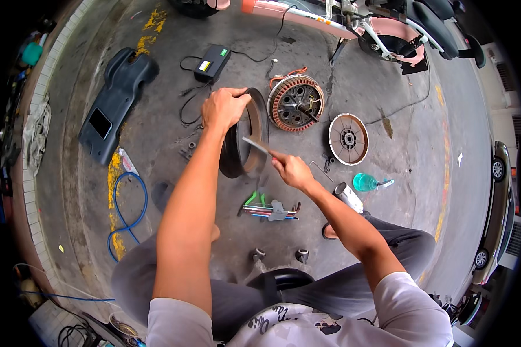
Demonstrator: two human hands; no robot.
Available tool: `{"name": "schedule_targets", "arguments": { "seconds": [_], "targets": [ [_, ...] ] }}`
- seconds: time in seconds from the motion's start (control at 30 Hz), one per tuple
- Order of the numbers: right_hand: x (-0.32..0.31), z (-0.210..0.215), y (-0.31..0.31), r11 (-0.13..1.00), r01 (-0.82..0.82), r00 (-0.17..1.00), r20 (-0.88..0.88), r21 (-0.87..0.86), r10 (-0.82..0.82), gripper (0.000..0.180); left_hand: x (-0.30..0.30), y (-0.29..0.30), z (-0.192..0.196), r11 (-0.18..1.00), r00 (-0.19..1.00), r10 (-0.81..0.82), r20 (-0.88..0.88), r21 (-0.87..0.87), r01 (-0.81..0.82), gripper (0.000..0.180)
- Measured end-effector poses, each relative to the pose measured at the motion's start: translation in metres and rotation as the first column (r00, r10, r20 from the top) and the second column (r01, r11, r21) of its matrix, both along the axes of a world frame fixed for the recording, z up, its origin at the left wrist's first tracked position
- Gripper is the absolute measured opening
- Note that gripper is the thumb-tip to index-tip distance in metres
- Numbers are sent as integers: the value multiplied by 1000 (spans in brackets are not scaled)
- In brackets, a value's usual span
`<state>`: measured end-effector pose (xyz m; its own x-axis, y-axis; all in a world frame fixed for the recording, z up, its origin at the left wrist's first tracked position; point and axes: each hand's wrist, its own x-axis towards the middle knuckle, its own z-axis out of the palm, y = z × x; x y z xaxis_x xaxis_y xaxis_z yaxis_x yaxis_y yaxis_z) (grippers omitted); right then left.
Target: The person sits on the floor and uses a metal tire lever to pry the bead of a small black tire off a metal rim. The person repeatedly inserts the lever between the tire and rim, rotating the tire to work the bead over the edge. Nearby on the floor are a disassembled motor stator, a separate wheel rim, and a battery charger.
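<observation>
My left hand [224,109] is closed over the top edge of a dark wheel rim [230,151], which stands upright on the ground. In my right hand [294,172] is a brush-like tool [258,146] with a wooden handle and a flat pale head. Its head points into the rim's open side; whether it touches the inner wall I cannot tell. Just right of the rim lies a motor stator [296,103] with copper windings and a shaft. A round metal hub cover [348,139] rests farther right.
Near my feet lie a hex key set [272,210], a metal can [348,198] and a teal spray bottle [366,182]. A black charger [212,62] trails cables behind the rim. A dark plastic cover [113,110] and a blue hose [117,202] lie left; a pink scooter [388,34] stands behind.
</observation>
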<state>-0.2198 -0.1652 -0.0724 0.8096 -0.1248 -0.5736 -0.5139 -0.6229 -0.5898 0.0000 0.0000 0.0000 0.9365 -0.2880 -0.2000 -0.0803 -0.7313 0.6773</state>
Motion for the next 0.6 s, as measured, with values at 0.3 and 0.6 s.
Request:
{"name": "schedule_targets", "arguments": {
  "seconds": [0.3,0.6],
  "targets": [
    [98,1,-87,895,-330,932,49,-301,360,35,1,-10,12,994,991,-112,68,28,110,45],
    [7,-7,-13,811,-66,943,230,-581,241,43,-18,-22,20,998,998,-62,6,16,61,45]
  ]
}}
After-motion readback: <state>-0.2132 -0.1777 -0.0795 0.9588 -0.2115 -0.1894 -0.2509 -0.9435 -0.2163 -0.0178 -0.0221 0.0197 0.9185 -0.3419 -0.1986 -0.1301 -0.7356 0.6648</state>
